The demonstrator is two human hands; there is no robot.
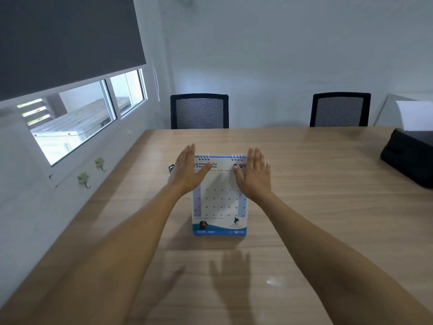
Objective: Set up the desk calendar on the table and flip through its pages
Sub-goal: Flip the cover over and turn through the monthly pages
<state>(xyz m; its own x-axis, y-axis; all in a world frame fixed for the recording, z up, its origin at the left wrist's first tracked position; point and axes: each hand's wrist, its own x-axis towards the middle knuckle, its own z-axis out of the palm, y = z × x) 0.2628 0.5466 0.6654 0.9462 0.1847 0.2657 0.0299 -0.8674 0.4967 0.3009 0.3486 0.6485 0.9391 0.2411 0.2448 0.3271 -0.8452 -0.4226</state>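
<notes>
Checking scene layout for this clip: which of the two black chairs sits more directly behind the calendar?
The left chair: it stands just beyond the table's far edge, nearly in line with the desk calendar. The right chair sits well off toward the right.

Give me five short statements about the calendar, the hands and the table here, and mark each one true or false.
1. The desk calendar stands upright on the wooden table. True.
2. The page facing the camera shows month 05, May. True.
3. The left hand is gripping a pen. False: both the left hand and the right hand are open and flat, fingers extended, at the upper part of the calendar, holding nothing.
4. Three chairs stand at the far side of the table. False: two black mesh chairs, one on the left and one on the right.
5. A black bag sits at the table's right edge. True.
</notes>
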